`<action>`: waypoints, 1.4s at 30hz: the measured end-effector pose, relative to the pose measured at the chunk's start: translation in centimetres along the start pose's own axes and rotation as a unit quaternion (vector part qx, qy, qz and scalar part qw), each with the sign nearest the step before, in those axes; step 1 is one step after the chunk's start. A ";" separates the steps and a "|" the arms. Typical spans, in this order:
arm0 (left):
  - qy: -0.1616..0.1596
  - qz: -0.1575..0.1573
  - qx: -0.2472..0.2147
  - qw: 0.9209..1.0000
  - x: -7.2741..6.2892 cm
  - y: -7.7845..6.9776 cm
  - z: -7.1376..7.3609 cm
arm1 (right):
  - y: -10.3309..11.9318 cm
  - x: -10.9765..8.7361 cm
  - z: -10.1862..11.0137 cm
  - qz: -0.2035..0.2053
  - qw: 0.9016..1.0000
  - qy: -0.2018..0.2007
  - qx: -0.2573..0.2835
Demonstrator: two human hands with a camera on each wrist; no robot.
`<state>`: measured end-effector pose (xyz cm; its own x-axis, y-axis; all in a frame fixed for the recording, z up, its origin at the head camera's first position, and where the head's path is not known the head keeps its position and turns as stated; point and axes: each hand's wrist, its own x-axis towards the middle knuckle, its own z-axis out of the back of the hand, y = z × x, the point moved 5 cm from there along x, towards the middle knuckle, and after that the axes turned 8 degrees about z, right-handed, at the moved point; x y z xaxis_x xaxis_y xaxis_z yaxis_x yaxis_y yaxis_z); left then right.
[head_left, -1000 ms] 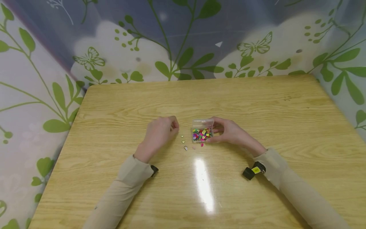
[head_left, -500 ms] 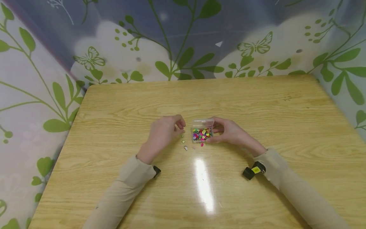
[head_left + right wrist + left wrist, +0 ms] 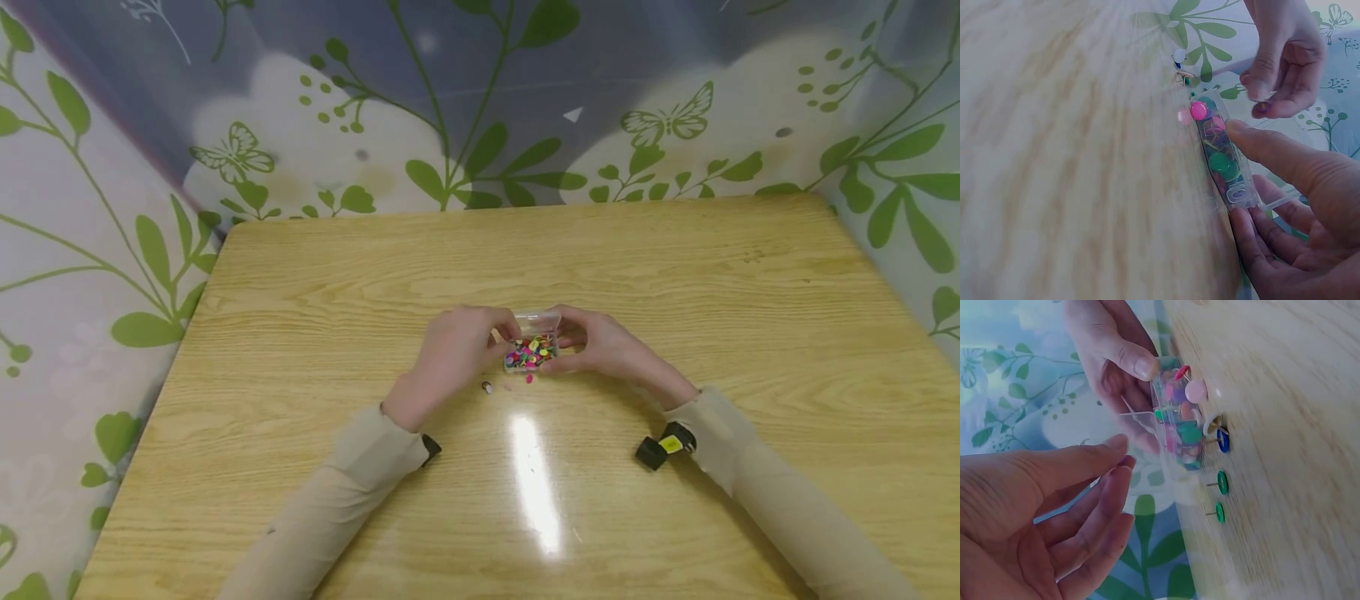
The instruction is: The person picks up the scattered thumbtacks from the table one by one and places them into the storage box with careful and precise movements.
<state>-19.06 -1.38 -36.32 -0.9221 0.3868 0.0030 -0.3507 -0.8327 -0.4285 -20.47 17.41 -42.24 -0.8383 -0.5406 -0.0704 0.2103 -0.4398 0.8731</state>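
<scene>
A small clear plastic box (image 3: 510, 368) stands on the table with its lid raised, full of colourful thumbtacks (image 3: 532, 353). My right hand (image 3: 611, 346) holds the box by its right side, thumb near the front and fingers behind. At the box's left edge is my left hand (image 3: 463, 346); its thumb and forefinger pinch a small dark purple thumbtack (image 3: 1262, 107), mostly hidden by the fingertips. On the table lie two green thumbtacks (image 3: 1222, 482), a blue thumbtack (image 3: 1224, 442) against a white one (image 3: 1212, 424), and pink thumbtacks (image 3: 1196, 392) close to the box.
The wooden table (image 3: 675, 267) meets a wall covering (image 3: 480, 100) printed with leaves and butterflies at its back and sides. A bright light reflection (image 3: 536, 487) lies on the tabletop in front of the box. Each wrist wears a black camera (image 3: 652, 452).
My left hand has moved right, from beside the loose thumbtacks to the box's left edge, and now covers some of them in the head view. My right hand and the box stay put.
</scene>
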 end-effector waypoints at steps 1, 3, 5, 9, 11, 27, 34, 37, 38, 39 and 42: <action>-0.005 -0.003 -0.004 1.000 0.0 -0.1 0.0 | 0.0 0.0 0.0 -0.002 1.000 0.000 0.001; -0.018 -0.007 -0.013 1.000 0.1 -0.2 0.1 | 0.0 0.0 0.0 -0.001 1.000 0.001 0.001; -0.031 -0.012 -0.019 0.999 0.1 -0.3 0.2 | 0.0 0.0 0.0 0.000 1.000 0.001 0.001; -0.048 -0.018 -0.021 0.998 0.1 -0.4 0.3 | -0.1 0.0 0.0 0.000 1.000 0.001 -0.002; -0.054 -0.020 -0.020 0.998 0.1 -0.4 0.3 | -0.1 0.0 0.0 -0.001 1.000 0.002 -0.002; -0.079 -0.011 0.000 0.997 -0.2 0.3 0.8 | 0.0 -0.1 0.0 -0.003 1.000 0.001 -0.012; -0.111 0.013 -0.010 0.994 -0.4 1.2 2.2 | 0.0 -0.1 -0.2 -0.001 1.000 0.000 -0.004; -0.121 0.028 0.001 0.992 -0.5 1.8 2.6 | -0.1 -0.1 -0.2 -0.002 1.000 -0.002 -0.004; -0.118 0.033 0.007 0.992 -0.5 2.0 2.6 | -0.1 -0.1 -0.1 -0.002 1.000 -0.002 -0.003; -0.112 0.038 0.016 0.993 -0.5 2.2 2.5 | -0.1 -0.1 -0.1 -0.002 1.000 -0.003 -0.003; -0.072 0.050 0.042 0.995 -0.6 2.8 1.7 | -0.2 -0.1 -0.1 -0.003 1.000 -0.004 -0.003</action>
<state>-19.80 -4.57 -35.94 -0.9646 0.2455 0.0959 -0.2635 -0.8967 -0.3555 -20.42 17.49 -42.45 -0.8438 -0.5317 -0.0723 0.2073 -0.4473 0.8700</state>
